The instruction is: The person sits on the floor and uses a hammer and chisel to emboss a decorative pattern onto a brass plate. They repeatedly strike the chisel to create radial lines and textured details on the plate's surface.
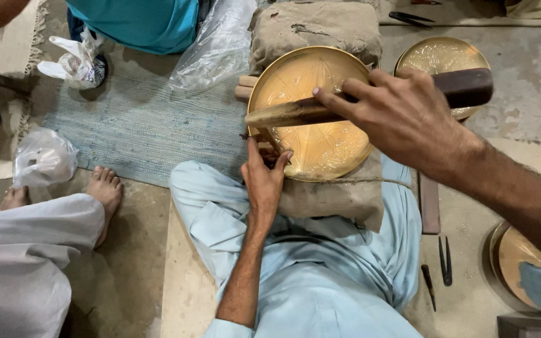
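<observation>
Brass plate: a round brass plate [311, 116] with fine lines scribed across its face lay on a cloth-wrapped cushion [339, 194] set against the seated person's lap, straight ahead of both hands.

Right hand: the right hand [402, 119] was closed around a wooden mallet [464, 87], fingers wrapped over the shaft, and was held above the plate's right half.

Mallet axis: its long axis ran nearly level from left to right across the plate, the pale worn end [283, 114] over the left rim and the dark end past the right rim.

Left hand: the left hand [264, 178] rested at the plate's near-left edge, fingers pinched together on what looked like a small chisel or punch; the tool itself was mostly hidden, so I could not be sure of it.

Relation: the two hands were apart, the left one lower and touching the rim, the right one higher; the mallet's pale end sat just above and beyond the left hand's fingertips.

Nearby: a second brass plate [439, 59] lay behind to the right, a third [518, 256] at the lower right, and small dark hand tools [444, 261] lay on the floor beside the person's knee.

Others: another person's bare foot [104, 191] and pale garment showed at the left, beside a blue woven mat [139, 128].
</observation>
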